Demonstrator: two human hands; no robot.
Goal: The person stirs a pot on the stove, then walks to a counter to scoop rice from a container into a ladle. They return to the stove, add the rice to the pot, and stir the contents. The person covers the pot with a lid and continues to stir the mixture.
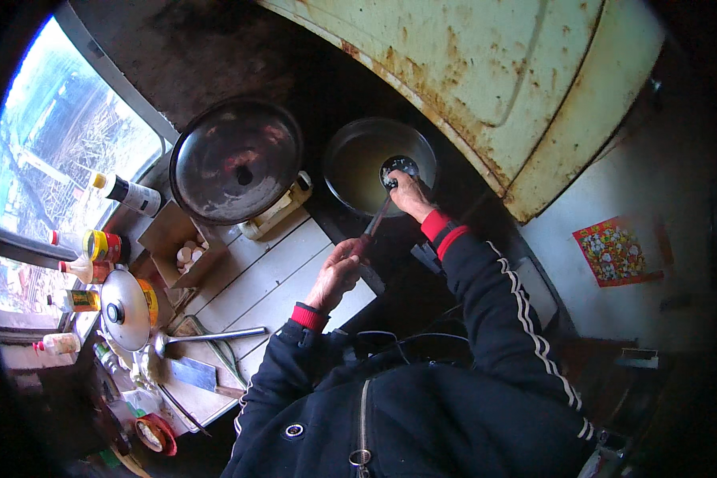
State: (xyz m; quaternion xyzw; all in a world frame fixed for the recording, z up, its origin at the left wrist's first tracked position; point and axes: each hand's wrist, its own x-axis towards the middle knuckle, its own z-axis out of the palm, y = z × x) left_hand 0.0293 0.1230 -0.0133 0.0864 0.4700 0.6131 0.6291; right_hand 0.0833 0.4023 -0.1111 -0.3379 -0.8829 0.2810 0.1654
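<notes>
My left hand (337,270) is closed around the reddish handle of a long-handled ladle or strainer (380,216). Its dark round bowl, with white bits in it, is over a wide metal pan (334,156) that contains cloudy yellowish liquid. My right hand (407,192) reaches over the pan, its fingers at the near edge of the bowl and the white bits. Whether those fingers pinch anything cannot be told. To the left of the pan stands a large dark round lid or griddle (236,161), tilted beside a cream-coloured appliance (278,209).
A white plank table (269,281) bears a cardboard box (200,254) with eggshells, a metal ladle (215,336), a cleaver (195,373) and a pot lid (125,309). Several bottles (132,196) line the window side. A rusty pale-green panel (454,71) overhangs the pan's far right.
</notes>
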